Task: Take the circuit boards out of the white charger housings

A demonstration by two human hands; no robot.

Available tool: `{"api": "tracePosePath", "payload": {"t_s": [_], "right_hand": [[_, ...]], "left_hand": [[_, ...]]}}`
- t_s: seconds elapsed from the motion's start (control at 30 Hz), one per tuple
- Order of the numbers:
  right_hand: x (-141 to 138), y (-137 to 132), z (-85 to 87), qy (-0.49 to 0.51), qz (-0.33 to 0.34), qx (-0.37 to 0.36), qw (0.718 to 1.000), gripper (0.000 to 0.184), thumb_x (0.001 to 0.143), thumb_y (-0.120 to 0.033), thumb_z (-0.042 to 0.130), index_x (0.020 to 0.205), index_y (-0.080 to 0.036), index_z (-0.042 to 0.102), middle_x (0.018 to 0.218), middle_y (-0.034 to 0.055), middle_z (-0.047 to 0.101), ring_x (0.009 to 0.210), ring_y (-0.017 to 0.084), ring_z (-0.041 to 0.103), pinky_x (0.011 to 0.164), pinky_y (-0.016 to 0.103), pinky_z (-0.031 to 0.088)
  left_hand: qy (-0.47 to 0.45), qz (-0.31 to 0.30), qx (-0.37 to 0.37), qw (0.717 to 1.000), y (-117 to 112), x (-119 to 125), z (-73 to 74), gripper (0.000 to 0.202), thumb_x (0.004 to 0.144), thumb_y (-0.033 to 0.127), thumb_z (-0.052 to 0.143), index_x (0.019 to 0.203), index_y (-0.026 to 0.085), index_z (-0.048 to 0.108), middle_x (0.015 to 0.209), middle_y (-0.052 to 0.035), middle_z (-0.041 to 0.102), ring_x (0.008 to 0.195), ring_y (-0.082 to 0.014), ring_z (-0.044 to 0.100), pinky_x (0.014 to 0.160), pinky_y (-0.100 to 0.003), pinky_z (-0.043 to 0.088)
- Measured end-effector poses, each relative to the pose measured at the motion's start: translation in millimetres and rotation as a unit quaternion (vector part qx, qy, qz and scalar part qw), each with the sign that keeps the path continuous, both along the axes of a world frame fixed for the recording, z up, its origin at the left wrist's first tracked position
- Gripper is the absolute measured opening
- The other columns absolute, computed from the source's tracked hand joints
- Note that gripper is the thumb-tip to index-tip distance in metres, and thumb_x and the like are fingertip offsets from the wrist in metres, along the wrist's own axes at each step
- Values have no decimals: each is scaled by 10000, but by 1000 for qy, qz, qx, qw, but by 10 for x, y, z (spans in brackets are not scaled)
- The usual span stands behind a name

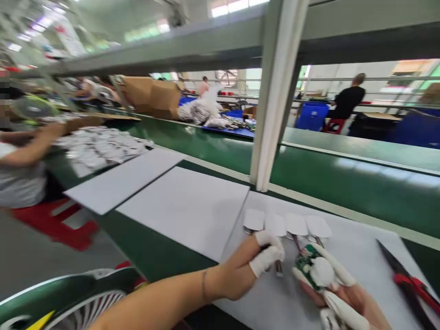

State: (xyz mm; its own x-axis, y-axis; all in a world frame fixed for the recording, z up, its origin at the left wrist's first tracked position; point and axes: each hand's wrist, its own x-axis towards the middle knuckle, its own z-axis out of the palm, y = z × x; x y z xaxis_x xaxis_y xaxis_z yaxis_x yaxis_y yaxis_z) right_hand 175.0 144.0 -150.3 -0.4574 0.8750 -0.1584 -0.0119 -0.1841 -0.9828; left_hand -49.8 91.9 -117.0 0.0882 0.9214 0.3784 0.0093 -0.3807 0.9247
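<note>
White finger cots cover fingertips on both hands. My right hand, palm up, holds a green circuit board with a round white part on it. Left of it, my left hand is closed, thumb and forefinger bent together over the white sheet. What lies between those fingers is hidden; a short wire end shows just beside them. Behind the hands, several flat white pieces with thin wires lie in a row on the sheet.
Black pliers with red handles rest at the right. Two more white boards run leftward along the green bench, toward a heap of white pieces and a seated co-worker. A white post rises at the bench's back. A green fan stands lower left.
</note>
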Motion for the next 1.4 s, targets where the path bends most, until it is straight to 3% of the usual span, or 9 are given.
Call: {"api": "tracePosePath", "payload": {"t_s": [0.13, 0.3, 0.4, 0.5, 0.63, 0.83, 1.0, 1.17, 1.4], "right_hand": [[12, -198, 202, 59, -41, -83, 994, 786, 730, -546, 835, 1416, -336, 515, 1083, 62, 712, 1025, 259, 681, 953, 378, 550], [-71, -309, 156, 63, -26, -79, 995, 675, 737, -547, 832, 1330, -319, 605, 1200, 56, 685, 1084, 262, 656, 981, 393, 535], [-42, -361, 104, 25, -18, -84, 996, 568, 756, -578, 801, 1243, -316, 670, 1205, 59, 689, 1077, 288, 666, 903, 376, 578], [-42, -375, 140, -16, -5, -64, 998, 580, 767, -610, 773, 1258, -319, 665, 1172, 74, 706, 1033, 296, 685, 823, 359, 605], [-91, -343, 210, -25, 21, -33, 999, 610, 792, -642, 729, 1303, -321, 637, 1146, 71, 717, 1004, 277, 697, 904, 385, 576], [-131, -310, 140, 41, 52, 22, 998, 494, 878, -560, 687, 1312, -331, 626, 1184, 34, 706, 1026, 214, 691, 958, 314, 540], [-156, -328, 185, -3, 68, 47, 997, 492, 904, -517, 671, 1348, -315, 602, 1166, 20, 713, 1037, 219, 683, 948, 294, 548], [-165, -413, 181, -57, 26, 45, 997, 454, 811, -593, 733, 1129, -270, 756, 1093, 50, 737, 1036, 282, 684, 939, 354, 561], [-77, -422, 90, -93, 3, 35, 995, 446, 823, -563, 732, 1153, -264, 741, 1067, 78, 742, 985, 303, 702, 864, 369, 595]], "left_hand": [[203, 85, 92, 971, -82, 10, -33, 171, 993, 197, 365, 900, 194, 509, 805, -1, 516, 756, -141, 460, 804, -330, 367], [331, 138, 177, 917, -107, 122, -185, 157, 946, 100, 432, 973, 202, 548, 740, 23, 540, 714, -149, 429, 835, -367, 269], [354, 132, 187, 907, -92, 131, -201, 133, 943, 104, 442, 947, 189, 544, 721, 19, 550, 704, -153, 425, 801, -357, 267], [377, 129, 204, 894, -85, 117, -175, 105, 936, 103, 459, 928, 182, 528, 723, 14, 574, 696, -152, 431, 789, -353, 274], [395, 131, 217, 883, -95, 117, -162, 87, 931, 102, 472, 922, 176, 517, 738, 3, 602, 695, -152, 445, 786, -358, 276], [414, 136, 225, 872, -96, 135, -172, 107, 936, 110, 455, 897, 176, 530, 697, 11, 560, 684, -150, 436, 794, -358, 287], [441, 179, 270, 837, -141, 165, -187, 117, 912, 85, 470, 897, 151, 565, 671, 4, 565, 687, -152, 467, 802, -351, 320], [457, 224, 350, 786, -221, 179, -214, 212, 857, 32, 439, 947, 87, 623, 678, -37, 594, 741, -178, 529, 807, -353, 326], [465, 197, 354, 787, -219, 158, -198, 192, 761, 29, 449, 834, 116, 604, 685, -56, 589, 764, -204, 545, 785, -355, 325]]}}
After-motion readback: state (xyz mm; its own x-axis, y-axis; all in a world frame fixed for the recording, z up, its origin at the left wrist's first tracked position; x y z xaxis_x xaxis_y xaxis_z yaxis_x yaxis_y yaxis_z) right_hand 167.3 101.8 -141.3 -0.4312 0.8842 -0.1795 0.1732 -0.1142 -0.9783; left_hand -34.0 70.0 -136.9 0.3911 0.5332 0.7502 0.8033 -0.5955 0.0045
